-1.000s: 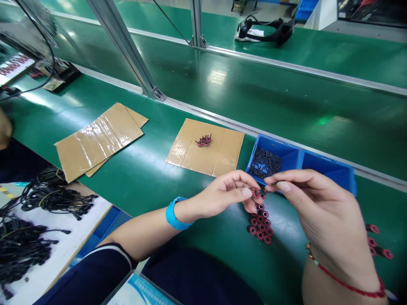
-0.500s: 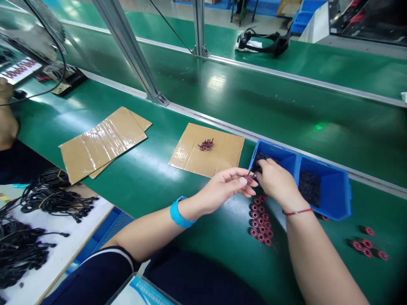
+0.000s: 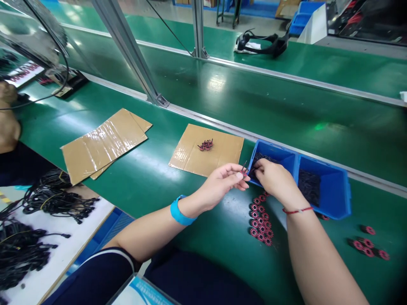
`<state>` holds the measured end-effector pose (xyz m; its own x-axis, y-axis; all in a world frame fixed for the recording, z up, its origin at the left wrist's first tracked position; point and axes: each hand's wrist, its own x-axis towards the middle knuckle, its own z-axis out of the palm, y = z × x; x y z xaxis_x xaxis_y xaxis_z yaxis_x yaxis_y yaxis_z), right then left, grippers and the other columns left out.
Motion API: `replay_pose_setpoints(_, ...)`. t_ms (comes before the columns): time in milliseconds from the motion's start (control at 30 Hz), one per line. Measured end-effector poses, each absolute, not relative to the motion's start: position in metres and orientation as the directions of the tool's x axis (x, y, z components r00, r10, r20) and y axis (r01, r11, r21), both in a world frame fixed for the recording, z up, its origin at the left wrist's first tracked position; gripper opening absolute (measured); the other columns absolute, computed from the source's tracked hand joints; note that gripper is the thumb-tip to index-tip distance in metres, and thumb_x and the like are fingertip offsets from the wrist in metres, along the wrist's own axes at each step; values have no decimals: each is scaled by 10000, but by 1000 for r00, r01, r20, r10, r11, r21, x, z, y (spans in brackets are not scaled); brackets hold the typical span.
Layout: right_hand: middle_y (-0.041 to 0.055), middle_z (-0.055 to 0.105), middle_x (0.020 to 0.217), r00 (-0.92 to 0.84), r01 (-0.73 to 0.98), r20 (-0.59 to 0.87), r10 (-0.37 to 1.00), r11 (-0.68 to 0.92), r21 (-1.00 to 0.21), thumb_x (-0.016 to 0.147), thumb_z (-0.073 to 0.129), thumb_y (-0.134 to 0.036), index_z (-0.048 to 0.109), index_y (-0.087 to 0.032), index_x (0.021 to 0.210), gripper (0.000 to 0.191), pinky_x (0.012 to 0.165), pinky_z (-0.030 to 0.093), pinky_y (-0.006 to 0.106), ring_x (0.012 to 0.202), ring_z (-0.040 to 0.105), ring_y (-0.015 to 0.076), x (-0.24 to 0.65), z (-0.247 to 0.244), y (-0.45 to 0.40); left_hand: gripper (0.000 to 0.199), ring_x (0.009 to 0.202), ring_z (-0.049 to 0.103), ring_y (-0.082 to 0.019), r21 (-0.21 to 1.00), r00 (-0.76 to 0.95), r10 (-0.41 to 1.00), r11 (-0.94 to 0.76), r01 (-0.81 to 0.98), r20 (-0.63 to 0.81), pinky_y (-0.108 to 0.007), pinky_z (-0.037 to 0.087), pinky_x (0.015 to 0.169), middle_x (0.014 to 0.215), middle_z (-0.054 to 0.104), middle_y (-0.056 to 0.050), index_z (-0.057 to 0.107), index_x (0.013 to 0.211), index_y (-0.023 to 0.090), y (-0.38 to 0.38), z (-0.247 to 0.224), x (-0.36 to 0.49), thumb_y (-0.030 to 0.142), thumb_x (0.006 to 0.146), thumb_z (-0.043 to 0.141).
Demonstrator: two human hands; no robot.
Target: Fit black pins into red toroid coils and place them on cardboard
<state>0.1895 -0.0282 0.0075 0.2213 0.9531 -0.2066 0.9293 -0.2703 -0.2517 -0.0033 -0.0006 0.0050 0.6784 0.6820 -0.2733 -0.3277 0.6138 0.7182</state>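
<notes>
Between the fingertips of my left hand (image 3: 224,183) is a small red-and-black toothed ring (image 3: 244,172), which looks like a motor stator, with thin black pieces standing up from it. My right hand (image 3: 275,180) is closed at the near rim of the left blue bin (image 3: 288,159), which holds thin black pieces (image 3: 265,158). A thin dark piece seems to stick out from its pinched fingers, too small to make out well. Below both hands, several similar red-and-black rings (image 3: 261,224) lie grouped on the green table. More of them, with black pieces attached, sit on a cardboard sheet (image 3: 181,159).
A second blue bin (image 3: 337,186) with dark pieces adjoins on the right. Several rings (image 3: 368,243) lie at the far right. Cardboard sheets (image 3: 101,144) are at left, near a metal post (image 3: 127,51). Black cables (image 3: 57,199) and another person's arm (image 3: 8,123) are at the left edge.
My left hand has moved slightly left and up with the ring, away from my right hand. My right hand has drawn apart from the ring and stays by the bin.
</notes>
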Motion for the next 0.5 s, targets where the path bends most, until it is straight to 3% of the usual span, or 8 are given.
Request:
replay_pose_setpoints(233, 96, 801, 1018, 246, 889, -36, 969, -240, -389, 945, 466, -198, 669, -169, 1291, 402, 865, 548, 395, 963, 747, 264, 198, 14, -43, 210, 726, 676, -114, 738, 684, 675, 605, -298, -277, -311, 515, 782, 887, 733, -45, 646, 979, 145, -1, 3, -3, 258, 842, 759)
replay_pose_setpoints(400, 121, 782, 1137, 228, 881, 39, 973, -190, -433, 941, 456, -213, 761, -177, 1107, 349, 966, 530, 427, 1071, 724, 280, 202, 17, -48, 234, 733, 693, -114, 769, 692, 674, 576, -275, -258, -298, 520, 767, 894, 731, -43, 636, 983, 141, -2, 3, -2, 281, 845, 762)
replay_pose_setpoints(500, 107, 796, 1023, 271, 860, 40, 962, -223, -459, 931, 485, -248, 764, -191, 1017, 297, 874, 548, 420, 960, 739, 280, 207, 18, -51, 250, 732, 700, -115, 789, 698, 674, 555, -262, -242, -288, 523, 753, 891, 729, -38, 637, 985, 141, -2, 4, -2, 296, 839, 769)
